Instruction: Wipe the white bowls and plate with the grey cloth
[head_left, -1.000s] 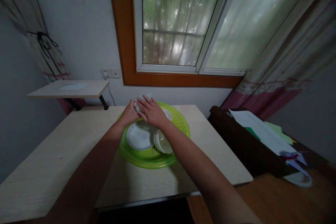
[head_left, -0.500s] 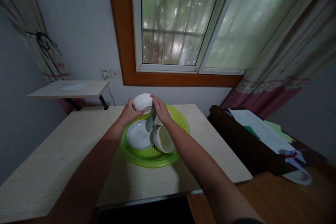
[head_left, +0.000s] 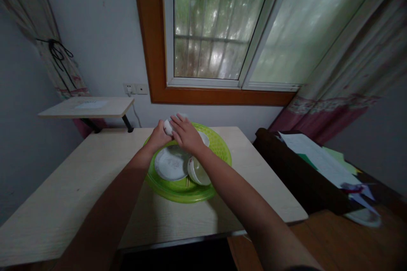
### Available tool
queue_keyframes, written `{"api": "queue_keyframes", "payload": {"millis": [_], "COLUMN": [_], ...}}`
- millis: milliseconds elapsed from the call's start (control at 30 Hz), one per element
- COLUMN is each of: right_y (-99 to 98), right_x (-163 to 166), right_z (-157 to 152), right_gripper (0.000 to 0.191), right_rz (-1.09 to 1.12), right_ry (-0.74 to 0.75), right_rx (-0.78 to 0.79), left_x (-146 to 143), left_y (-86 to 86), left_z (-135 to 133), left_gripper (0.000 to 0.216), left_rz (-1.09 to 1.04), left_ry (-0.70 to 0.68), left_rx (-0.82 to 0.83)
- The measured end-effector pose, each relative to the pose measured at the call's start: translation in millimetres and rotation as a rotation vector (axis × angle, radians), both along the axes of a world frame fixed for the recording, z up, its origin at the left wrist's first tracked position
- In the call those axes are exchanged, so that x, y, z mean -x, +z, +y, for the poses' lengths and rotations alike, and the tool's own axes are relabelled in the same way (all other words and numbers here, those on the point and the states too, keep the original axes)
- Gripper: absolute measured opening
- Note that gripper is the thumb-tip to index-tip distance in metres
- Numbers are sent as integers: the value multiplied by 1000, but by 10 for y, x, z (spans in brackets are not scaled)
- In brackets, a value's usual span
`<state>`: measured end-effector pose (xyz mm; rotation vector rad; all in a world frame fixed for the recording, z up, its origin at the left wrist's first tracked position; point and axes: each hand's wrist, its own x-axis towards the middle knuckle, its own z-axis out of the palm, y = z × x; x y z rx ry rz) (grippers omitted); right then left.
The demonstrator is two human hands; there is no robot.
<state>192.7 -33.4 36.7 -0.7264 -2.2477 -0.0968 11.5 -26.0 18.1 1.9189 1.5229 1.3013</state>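
My left hand [head_left: 157, 137] grips a small white bowl [head_left: 167, 127] by its side, raised over the back of a green plastic basket [head_left: 178, 197]. Across the bowl lies my right hand [head_left: 187, 135], fingers extended, pressing a cloth against it. That cloth is almost wholly hidden by the hand and bowl. Below, in the basket, a white plate [head_left: 171, 163] with a faint pattern lies face up. To its right a white bowl [head_left: 199, 172] rests tilted on its side. Behind that, another white bowl [head_left: 204, 138] is partly covered by my right wrist. Chopstick ends [head_left: 188, 182] show beside the plate.
The basket stands on a pale wooden table [head_left: 95, 178]. A small raised shelf [head_left: 89, 108] is at the left back. A dark brown piece of furniture [head_left: 286, 169] with papers [head_left: 311, 156] is at the right. A window [head_left: 210, 29] lies ahead.
My right hand has shifted left over the bowl, palm down. The bowl has turned and is more covered. The grey-green cloth that hung below my right hand is now mostly out of sight.
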Motion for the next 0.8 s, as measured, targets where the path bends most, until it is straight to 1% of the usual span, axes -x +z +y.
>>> {"api": "queue_keyframes", "payload": {"millis": [100,167,233,333,433,500,567,600,667,800], "right_y": [24,28,19,-25,-96,-139,-165,-169,-163,-102], "right_x": [35,41,33,-12,-87,-134,-163,-169,-163,-107], "right_z": [-43,-42,-15,73,186,248,280,283,266,163], "right_gripper": [48,49,49,48,49,50,51,52,52,48], "right_rz": [-62,-20,80,292,489,582,626,629,601,414], "right_ry": [-1,1,2,-2,-31,-75,-103,-110,-114,-74], "right_rx": [-36,-31,4,109,253,365,437,444,401,224], "left_x": [1,-10,-25,-30,-19,-14,-14,-15,-13,-4], "left_y": [-1,13,28,35,31,35,45,50,50,17], "left_z": [-3,-14,-23,-22,-15,-21,-32,-36,-35,-10], "left_gripper": [41,43,47,56,58,58,57,57,57,57], "left_rz": [-7,-3,-7,-2,39,55,53,52,62,70], "left_ry": [-8,16,46,75,89,88,75,68,64,47], "left_rx": [-40,-29,-7,5,-2,5,21,28,28,24]}}
